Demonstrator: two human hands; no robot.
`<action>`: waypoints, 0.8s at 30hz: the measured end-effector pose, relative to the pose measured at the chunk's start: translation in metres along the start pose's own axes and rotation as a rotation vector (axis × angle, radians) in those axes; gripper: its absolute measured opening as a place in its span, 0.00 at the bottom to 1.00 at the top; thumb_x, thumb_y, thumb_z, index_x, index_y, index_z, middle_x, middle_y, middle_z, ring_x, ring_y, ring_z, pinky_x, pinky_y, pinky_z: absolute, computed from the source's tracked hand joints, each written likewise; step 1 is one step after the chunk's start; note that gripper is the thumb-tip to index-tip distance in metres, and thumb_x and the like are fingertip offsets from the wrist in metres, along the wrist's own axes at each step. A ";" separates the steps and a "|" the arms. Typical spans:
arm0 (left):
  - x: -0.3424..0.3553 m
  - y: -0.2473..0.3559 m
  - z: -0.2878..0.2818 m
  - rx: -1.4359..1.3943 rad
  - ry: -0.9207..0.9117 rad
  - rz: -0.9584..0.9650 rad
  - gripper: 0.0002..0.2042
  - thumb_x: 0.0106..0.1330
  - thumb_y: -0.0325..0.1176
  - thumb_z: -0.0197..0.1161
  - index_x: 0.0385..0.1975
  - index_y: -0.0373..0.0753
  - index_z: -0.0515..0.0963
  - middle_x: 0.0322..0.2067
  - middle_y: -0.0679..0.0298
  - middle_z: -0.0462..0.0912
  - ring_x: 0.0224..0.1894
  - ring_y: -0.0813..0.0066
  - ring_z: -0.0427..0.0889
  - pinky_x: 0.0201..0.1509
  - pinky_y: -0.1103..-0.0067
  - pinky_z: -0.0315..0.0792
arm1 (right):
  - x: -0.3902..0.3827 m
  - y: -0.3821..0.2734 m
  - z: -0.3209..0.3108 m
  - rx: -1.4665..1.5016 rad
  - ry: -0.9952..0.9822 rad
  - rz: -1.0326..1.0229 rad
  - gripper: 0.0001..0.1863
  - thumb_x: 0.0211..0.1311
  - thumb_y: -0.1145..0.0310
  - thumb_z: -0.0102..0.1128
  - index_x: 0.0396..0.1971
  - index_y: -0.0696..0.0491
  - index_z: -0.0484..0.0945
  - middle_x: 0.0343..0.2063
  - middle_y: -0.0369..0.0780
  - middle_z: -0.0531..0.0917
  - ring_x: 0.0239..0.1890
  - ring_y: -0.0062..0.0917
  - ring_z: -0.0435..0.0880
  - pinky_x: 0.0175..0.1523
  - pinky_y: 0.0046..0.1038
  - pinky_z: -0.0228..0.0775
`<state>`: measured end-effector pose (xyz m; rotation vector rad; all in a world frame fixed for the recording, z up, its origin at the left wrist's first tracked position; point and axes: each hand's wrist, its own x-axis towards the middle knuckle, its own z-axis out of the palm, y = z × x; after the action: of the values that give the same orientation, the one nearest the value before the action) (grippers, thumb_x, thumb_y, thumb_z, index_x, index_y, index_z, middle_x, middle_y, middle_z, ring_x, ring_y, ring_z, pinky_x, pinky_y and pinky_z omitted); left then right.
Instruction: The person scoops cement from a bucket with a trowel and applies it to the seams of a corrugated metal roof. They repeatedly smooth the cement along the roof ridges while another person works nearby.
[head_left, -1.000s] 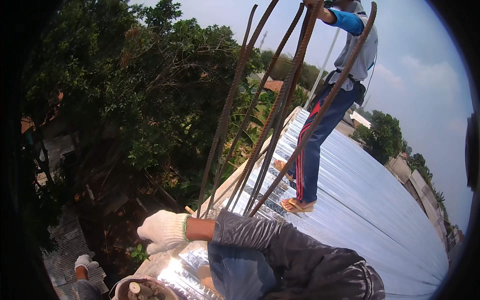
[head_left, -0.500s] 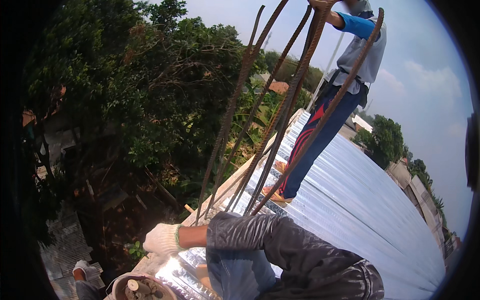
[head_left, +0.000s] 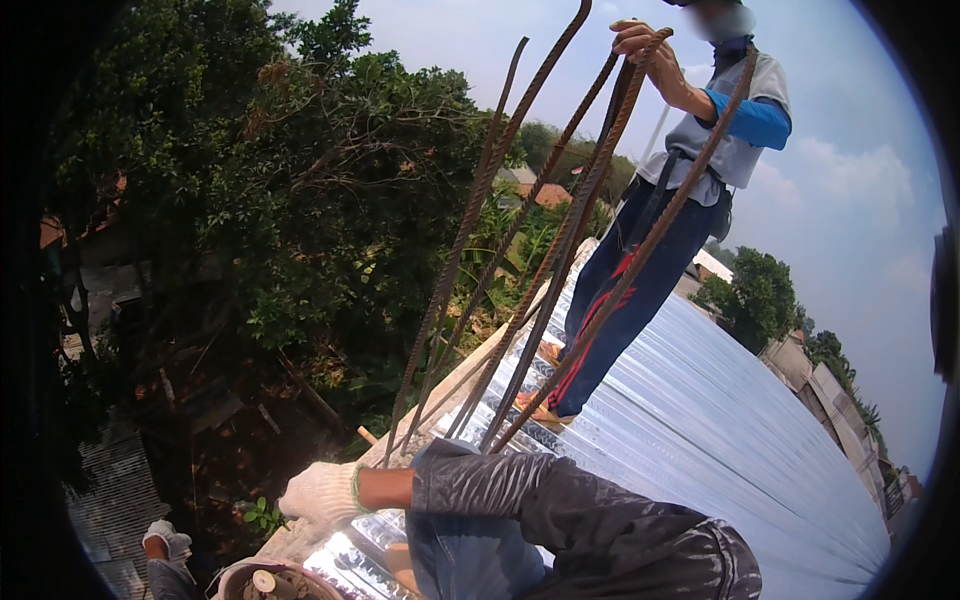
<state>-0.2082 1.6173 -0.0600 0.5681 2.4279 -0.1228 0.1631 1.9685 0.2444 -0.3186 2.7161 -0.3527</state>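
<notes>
My right hand, in a white knitted glove, is down at the pale concrete edge of the roof. Its fingers are bent out of sight, so I cannot see what it holds. At the lower left is my left hand, also in a white glove, its fingers curled; what is in them does not show. Between the hands stands a bucket with grey-brown stuff inside and a round wooden piece sticking up. Beyond my right forearm rise several rusty ribbed steel bars, leaning to the right.
Another person stands on the shiny corrugated metal roof, a hand at the bars' tops. Trees and a lower, shaded yard lie beyond the left edge. An old corrugated roof is far below.
The view has shifted slightly, and the bucket sits lower in it. The other person has turned more toward me, a hand still at the bars. My gloved hands have barely moved.
</notes>
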 end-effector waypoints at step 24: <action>-0.003 -0.036 0.003 -0.154 0.124 -0.027 0.24 0.59 0.45 0.75 0.44 0.28 0.86 0.44 0.41 0.91 0.50 0.50 0.90 0.53 0.62 0.81 | -0.003 -0.020 0.032 0.117 0.057 -0.194 0.23 0.49 0.46 0.74 0.34 0.51 0.94 0.31 0.49 0.92 0.36 0.47 0.93 0.38 0.47 0.83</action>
<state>-0.2199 1.5835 -0.0620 0.4859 2.5382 0.0896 0.1818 1.9441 0.2229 -0.5479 2.7119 -0.5806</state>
